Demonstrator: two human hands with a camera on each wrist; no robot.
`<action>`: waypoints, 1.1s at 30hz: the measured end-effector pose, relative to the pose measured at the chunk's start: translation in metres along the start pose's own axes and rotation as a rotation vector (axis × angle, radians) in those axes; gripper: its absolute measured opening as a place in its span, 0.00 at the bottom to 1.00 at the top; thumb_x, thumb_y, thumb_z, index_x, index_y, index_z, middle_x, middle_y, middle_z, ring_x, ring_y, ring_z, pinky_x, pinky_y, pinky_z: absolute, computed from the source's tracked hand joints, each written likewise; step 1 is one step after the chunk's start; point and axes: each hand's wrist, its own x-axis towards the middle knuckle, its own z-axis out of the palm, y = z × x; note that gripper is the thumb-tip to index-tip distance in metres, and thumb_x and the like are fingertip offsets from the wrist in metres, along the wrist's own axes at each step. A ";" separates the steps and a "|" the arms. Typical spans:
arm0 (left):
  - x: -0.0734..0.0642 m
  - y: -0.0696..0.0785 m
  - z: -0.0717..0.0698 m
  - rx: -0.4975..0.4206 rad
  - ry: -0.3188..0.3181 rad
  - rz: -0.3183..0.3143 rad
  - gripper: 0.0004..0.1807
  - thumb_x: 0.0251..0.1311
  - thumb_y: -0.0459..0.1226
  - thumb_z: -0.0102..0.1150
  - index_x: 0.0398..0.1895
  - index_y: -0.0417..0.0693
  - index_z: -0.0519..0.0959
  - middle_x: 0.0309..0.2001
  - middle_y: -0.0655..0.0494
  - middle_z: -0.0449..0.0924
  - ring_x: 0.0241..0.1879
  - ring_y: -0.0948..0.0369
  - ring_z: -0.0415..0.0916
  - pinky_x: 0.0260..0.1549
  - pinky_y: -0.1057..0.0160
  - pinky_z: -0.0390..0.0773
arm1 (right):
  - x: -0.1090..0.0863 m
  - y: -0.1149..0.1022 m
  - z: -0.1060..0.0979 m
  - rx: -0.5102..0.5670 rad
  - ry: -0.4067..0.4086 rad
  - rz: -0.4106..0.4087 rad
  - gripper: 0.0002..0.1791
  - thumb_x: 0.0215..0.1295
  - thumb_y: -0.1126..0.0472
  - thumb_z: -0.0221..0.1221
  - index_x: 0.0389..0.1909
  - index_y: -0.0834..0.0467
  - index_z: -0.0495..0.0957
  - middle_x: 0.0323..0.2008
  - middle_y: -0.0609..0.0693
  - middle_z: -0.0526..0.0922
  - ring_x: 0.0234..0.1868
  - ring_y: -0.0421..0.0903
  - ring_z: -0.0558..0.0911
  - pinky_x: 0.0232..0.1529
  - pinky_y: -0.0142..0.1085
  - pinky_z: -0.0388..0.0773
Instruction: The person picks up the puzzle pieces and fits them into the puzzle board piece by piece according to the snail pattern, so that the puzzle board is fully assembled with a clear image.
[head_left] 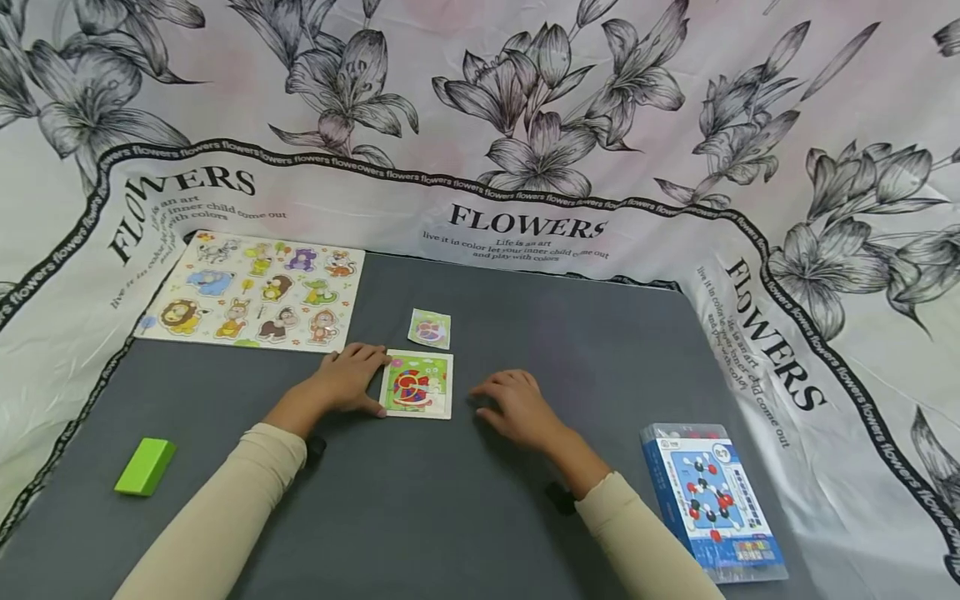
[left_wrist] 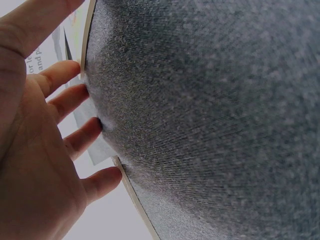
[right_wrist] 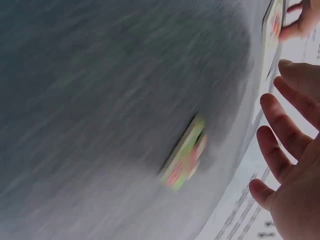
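Cream sleeves fill the bottom of our head view, and from them our two hands reach onto the dark grey surface [head_left: 585,333]. Our left hand [head_left: 347,379] lies with fingers straight and relaxed against the left edge of the small square puzzle [head_left: 417,384], thumb at its lower left corner; it touches the board but does not curl round it. In the left wrist view that same left hand [left_wrist: 45,150] shows spread fingers meeting the grey cloth, with a pale board edge beside them. Our right hand [head_left: 516,408] rests palm down on the surface just to the right of the puzzle, apart from it, fingers loosely bent and holding nothing. The right wrist view is blurred, yet we can make out the right hand [right_wrist: 290,165] with its fingers apart and a green and red piece [right_wrist: 184,156] lying on the cloth near it.

Just behind the puzzle lies a small loose card [head_left: 430,327]. Farther left at the back sits a large animal puzzle board [head_left: 258,290], partly on the flowered cloth [head_left: 525,125] that drapes up around the surface. A green block [head_left: 146,466] lies at the near left, and a blue box [head_left: 712,500] with a molecule picture lies at the near right.
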 end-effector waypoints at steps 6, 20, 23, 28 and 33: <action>-0.001 -0.001 0.000 -0.001 0.019 0.015 0.48 0.47 0.54 0.73 0.69 0.44 0.65 0.72 0.40 0.57 0.70 0.40 0.51 0.59 0.29 0.56 | -0.027 0.023 -0.007 -0.015 -0.029 0.050 0.21 0.57 0.53 0.69 0.52 0.51 0.82 0.49 0.50 0.81 0.57 0.52 0.74 0.63 0.55 0.62; 0.000 0.005 -0.002 -0.002 -0.004 0.011 0.49 0.48 0.54 0.72 0.70 0.42 0.64 0.72 0.40 0.57 0.70 0.40 0.51 0.60 0.29 0.55 | -0.061 0.046 -0.013 -0.002 -0.044 0.127 0.22 0.54 0.55 0.71 0.51 0.52 0.82 0.48 0.50 0.81 0.55 0.55 0.75 0.60 0.58 0.64; -0.002 0.003 -0.003 -0.002 -0.007 0.001 0.49 0.49 0.54 0.72 0.71 0.42 0.63 0.72 0.40 0.57 0.71 0.40 0.50 0.61 0.29 0.55 | -0.059 0.045 -0.013 -0.001 -0.039 0.101 0.20 0.55 0.56 0.71 0.49 0.52 0.83 0.47 0.49 0.82 0.54 0.53 0.77 0.60 0.57 0.65; -0.002 0.000 -0.004 -0.005 -0.018 -0.005 0.49 0.49 0.55 0.71 0.71 0.44 0.63 0.73 0.40 0.56 0.71 0.40 0.50 0.61 0.30 0.54 | -0.055 0.042 -0.012 -0.003 -0.028 0.071 0.17 0.55 0.57 0.70 0.47 0.52 0.84 0.47 0.48 0.83 0.53 0.53 0.78 0.59 0.56 0.66; 0.000 0.000 -0.001 -0.001 -0.020 0.001 0.49 0.48 0.56 0.71 0.71 0.45 0.63 0.73 0.42 0.56 0.71 0.42 0.50 0.61 0.30 0.54 | -0.048 0.035 -0.010 -0.019 0.000 0.034 0.16 0.54 0.58 0.71 0.45 0.51 0.84 0.44 0.47 0.85 0.50 0.51 0.79 0.59 0.54 0.66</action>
